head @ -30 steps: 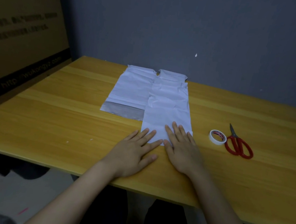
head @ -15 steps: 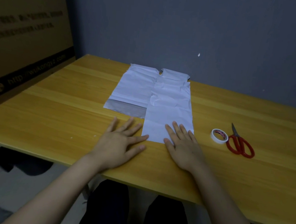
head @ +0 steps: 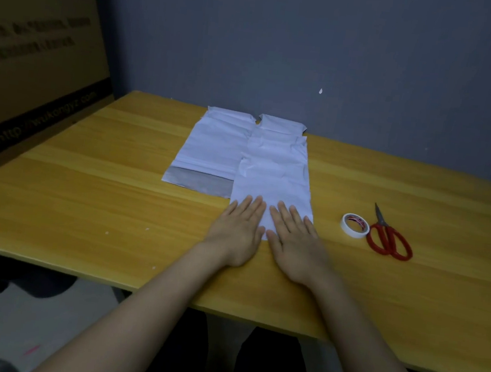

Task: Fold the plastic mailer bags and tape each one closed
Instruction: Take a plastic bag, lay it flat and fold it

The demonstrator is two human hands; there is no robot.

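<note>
White mailer (head: 272, 176) seemingly under both hands (head: 237, 233) (head: 295, 245)

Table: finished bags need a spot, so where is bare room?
Bare wood lies left of the bags, out to the table edge, and right of the scissors. Crowded in the middle: left hand and right hand flat on the near bag, tape beside the scissors.

two mailer bags (head: 272, 173) overlap mid-table (head: 85, 199); tape roll (head: 354, 225) and scissors (head: 387, 237) to their right.

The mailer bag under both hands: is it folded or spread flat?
Spread flat: the mailer bag lies long and flat on the table, left hand and right hand pressing its near end.
</note>
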